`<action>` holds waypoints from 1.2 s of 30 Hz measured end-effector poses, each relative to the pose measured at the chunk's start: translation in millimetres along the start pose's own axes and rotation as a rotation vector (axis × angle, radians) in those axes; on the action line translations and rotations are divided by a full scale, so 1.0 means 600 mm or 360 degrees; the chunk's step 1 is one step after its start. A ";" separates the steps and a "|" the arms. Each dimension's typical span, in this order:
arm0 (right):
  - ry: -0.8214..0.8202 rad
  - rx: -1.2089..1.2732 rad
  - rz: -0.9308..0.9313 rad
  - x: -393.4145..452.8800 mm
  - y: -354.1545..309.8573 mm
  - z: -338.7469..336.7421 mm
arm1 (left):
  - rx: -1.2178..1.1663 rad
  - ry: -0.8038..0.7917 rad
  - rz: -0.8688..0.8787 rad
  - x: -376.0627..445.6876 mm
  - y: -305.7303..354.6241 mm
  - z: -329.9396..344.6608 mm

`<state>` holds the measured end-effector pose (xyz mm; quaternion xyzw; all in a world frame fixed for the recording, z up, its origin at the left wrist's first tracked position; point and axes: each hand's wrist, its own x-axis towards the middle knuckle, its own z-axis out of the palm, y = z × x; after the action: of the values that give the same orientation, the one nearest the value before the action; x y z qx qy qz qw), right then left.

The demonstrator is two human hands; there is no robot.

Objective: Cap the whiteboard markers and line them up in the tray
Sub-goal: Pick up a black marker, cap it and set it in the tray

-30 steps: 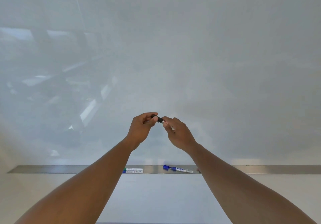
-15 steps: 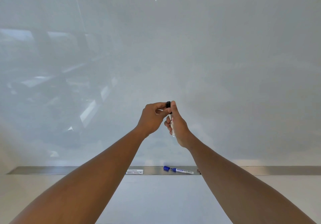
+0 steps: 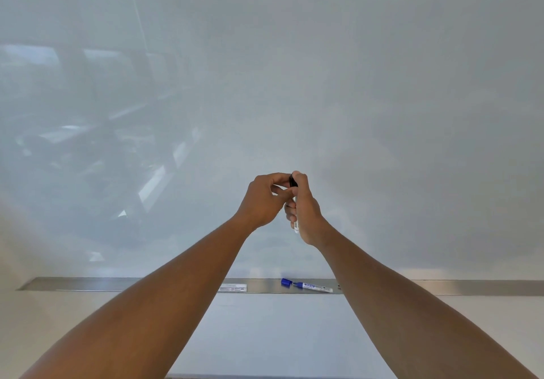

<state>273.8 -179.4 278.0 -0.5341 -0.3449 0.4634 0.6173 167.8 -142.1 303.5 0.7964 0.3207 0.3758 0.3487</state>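
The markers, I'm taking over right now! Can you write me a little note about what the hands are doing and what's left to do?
Right hand: wrapped around the black marker, held upright in front of the whiteboard.
Left hand: pinching the black cap at the marker's top end.
Tray: the blue marker lies there, slightly slanted, with its blue cap at its tip; whether it is fully pushed on is unclear. Another marker lies partly hidden behind the left forearm.
Done: black cap looks on or nearly on.
Left: press it home, lay the black marker in the tray, check the blue cap, straighten all.
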 end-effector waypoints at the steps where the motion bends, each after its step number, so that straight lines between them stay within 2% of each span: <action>1: -0.0005 -0.0012 0.0001 0.003 0.004 0.000 | 0.0012 -0.0009 0.0000 0.000 -0.004 0.000; 6: 0.0030 -0.0031 -0.0005 0.018 0.025 0.000 | 0.0056 -0.0049 -0.0013 0.004 -0.027 0.000; 10: -0.0057 -0.0119 0.0041 0.032 0.040 0.004 | 0.0036 -0.0017 -0.0094 0.011 -0.046 -0.004; 14: -0.0143 -0.0334 0.0097 0.044 0.058 0.003 | -0.0056 0.0058 -0.0259 0.013 -0.078 -0.010; 19: -0.0079 -0.0479 0.0178 0.060 0.090 -0.005 | -0.0104 0.0169 -0.0486 0.005 -0.145 -0.018; 26: -0.0166 -0.0955 0.0089 0.079 0.145 -0.008 | -0.0149 0.0100 -0.0800 -0.009 -0.224 -0.020; 36: -0.0201 -0.1350 -0.0031 0.132 0.248 -0.003 | 0.0042 0.0004 -0.0829 -0.031 -0.335 -0.015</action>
<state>271.5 -105.3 126.8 -0.7079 -0.5471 0.3065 0.3249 101.0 -42.8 140.8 0.6910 0.5203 0.2702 0.4228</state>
